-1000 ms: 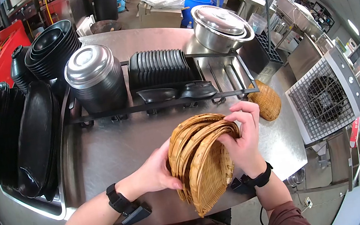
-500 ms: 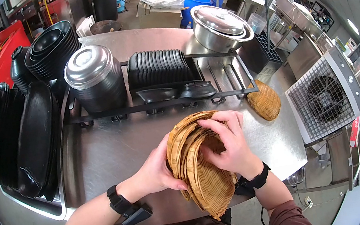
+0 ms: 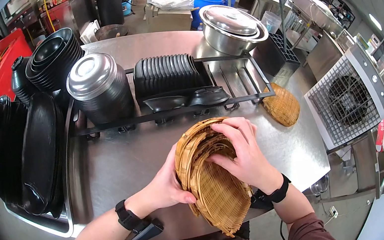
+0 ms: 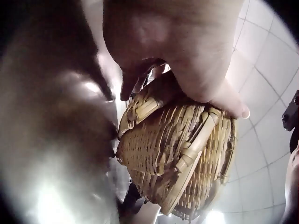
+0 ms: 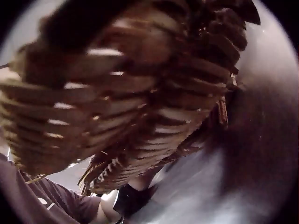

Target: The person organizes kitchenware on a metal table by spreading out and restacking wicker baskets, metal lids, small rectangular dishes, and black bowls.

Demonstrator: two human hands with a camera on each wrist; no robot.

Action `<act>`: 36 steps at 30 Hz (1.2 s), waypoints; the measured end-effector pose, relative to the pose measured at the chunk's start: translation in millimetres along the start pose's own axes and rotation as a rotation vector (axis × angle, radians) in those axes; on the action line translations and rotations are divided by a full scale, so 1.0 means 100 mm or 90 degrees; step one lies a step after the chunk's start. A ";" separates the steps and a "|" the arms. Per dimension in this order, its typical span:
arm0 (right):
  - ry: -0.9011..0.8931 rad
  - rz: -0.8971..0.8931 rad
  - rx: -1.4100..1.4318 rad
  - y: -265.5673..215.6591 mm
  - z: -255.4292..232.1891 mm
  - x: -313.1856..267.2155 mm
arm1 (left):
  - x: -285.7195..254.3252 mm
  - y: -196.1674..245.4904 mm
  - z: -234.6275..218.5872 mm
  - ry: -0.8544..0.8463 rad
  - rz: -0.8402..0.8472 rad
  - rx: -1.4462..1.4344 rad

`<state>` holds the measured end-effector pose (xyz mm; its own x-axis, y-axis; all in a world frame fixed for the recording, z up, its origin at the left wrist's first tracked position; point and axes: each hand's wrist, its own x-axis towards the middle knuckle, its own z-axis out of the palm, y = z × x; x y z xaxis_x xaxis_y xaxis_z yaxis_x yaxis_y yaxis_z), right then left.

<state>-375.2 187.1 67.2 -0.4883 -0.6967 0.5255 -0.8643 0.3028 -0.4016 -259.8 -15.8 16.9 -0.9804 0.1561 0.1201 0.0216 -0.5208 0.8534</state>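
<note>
Several woven bamboo baskets [image 3: 221, 193], nested in one another, are held tilted over the near edge of the steel table. On their left side, my left hand [image 3: 164, 183] grips the outer baskets, with the thumb at the near rim. In the left wrist view, the thumb [image 4: 229, 100] lies across a split-bamboo rim. My right hand [image 3: 248, 156] reaches in from the right, fingers curled over the far rims and thumb inside the opening. A gap shows between the outer rim and the inner baskets. The right wrist view shows the weave [image 5: 117, 102] close up and blurred.
Another woven basket [image 3: 281, 105] lies on the steel table [image 3: 124, 166] to the right. Behind the hands, a black rack [image 3: 175, 111] carries stacked dark bowls [image 3: 102, 91] and black dishes [image 3: 164, 74]. Long black platters [image 3: 41, 154] stand left; a lidded steel pot [image 3: 232, 28] sits at the back.
My right hand has moved left from the baskets' right rim and deeper into their opening. The nearest basket has turned to show more of its inside. My left hand keeps its grip.
</note>
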 end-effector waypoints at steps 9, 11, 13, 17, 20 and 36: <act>0.038 0.029 0.042 0.05 0.04 0.00 | 0.01 0.02 0.00 0.010 -0.005 -0.014; 0.047 0.023 0.046 0.05 0.02 -0.01 | 0.01 -0.03 -0.05 -0.007 0.001 -0.012; 0.087 0.031 0.075 0.02 -0.01 0.00 | -0.01 -0.04 -0.09 -0.025 0.005 -0.010; 0.155 0.047 0.190 -0.05 -0.04 0.01 | 0.01 0.00 -0.14 0.010 -0.030 0.090; 0.131 -0.004 0.059 -0.09 -0.20 0.07 | 0.02 0.04 -0.15 0.021 -0.039 0.060; 0.117 -0.017 -0.002 0.02 -0.28 0.12 | -0.01 0.00 -0.12 0.002 -0.051 0.139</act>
<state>-385.9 197.4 93.7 -0.4790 -0.5734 0.6646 -0.8774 0.2888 -0.3832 -261.1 -26.0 10.6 -0.9813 0.1872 0.0458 -0.0152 -0.3124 0.9498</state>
